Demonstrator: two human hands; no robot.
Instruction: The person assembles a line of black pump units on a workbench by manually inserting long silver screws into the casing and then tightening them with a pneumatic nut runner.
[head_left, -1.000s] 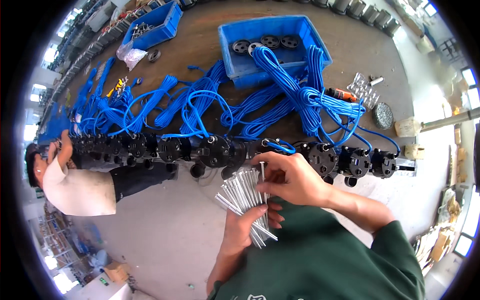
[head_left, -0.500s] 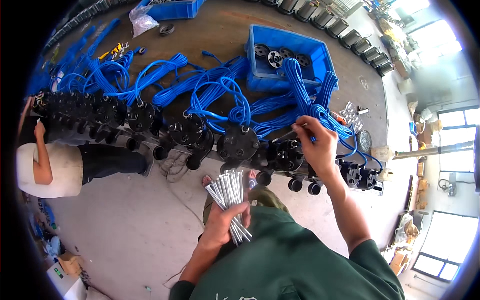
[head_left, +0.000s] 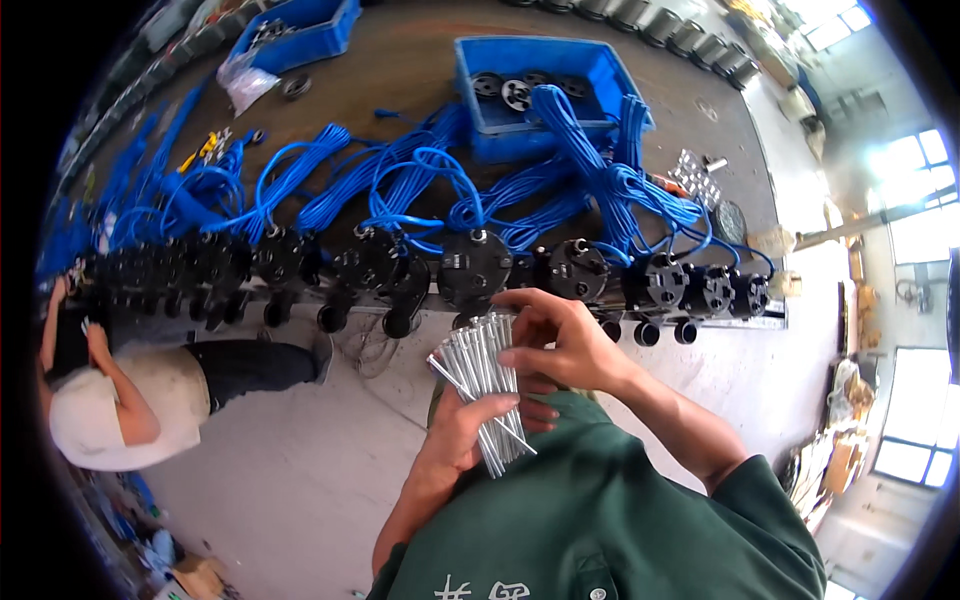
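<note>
My left hand (head_left: 462, 425) is closed around a bundle of long silver bolts (head_left: 482, 362), held fanned out with their heads up, in front of my green shirt. My right hand (head_left: 562, 345) is at the right side of the same bundle, its thumb against the upper shafts and its fingers curled around there. Which bolt it grips is hard to make out. Just beyond the hands, a black round motor housing (head_left: 476, 268) stands in a row along the table's near edge. Another black housing (head_left: 577, 270) is to its right.
Coiled blue cables (head_left: 590, 165) lie behind the housings. A blue bin (head_left: 480, 140) holds several pulley-like wheels, and another blue bin (head_left: 335, 42) stands at the far left. Silver motor cylinders (head_left: 660, 25) line the far edge. A co-worker (head_left: 150, 400) is on the left.
My right hand has come back from a housing at the table edge, toward me and left, to the bolt bundle. My left hand still holds the bolts. The view has shifted somewhat.
</note>
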